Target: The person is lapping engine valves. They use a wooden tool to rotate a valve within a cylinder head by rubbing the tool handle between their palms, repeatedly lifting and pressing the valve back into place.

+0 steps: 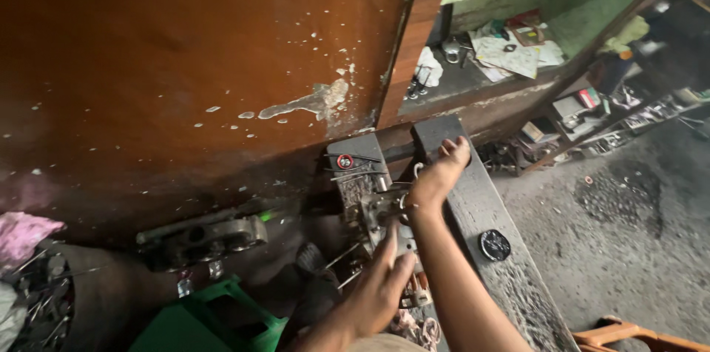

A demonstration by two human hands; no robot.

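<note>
My right hand (pixel 438 174) reaches forward and its fingers curl over the near edge of a dark block (pixel 436 132) at the far end of a grey metal bench (pixel 503 248). My left hand (pixel 381 285) lies flat with spread fingers on a heap of small metal parts and tools (pixel 367 204) beside the bench. A thin ring or wire loop (pixel 418 168) shows near the right wrist; I cannot tell whether the hand holds it. A round black lid (pixel 495 245) lies on the bench to the right of my right forearm.
A big rust-brown panel (pixel 192 63) with flaking paint fills the left. A grey metal casting (pixel 203 237) and a green plastic crate (pixel 211 322) sit below it. Cluttered shelves (pixel 510 52) with papers and boxes stand at upper right. Grey concrete floor (pixel 621 234) lies right.
</note>
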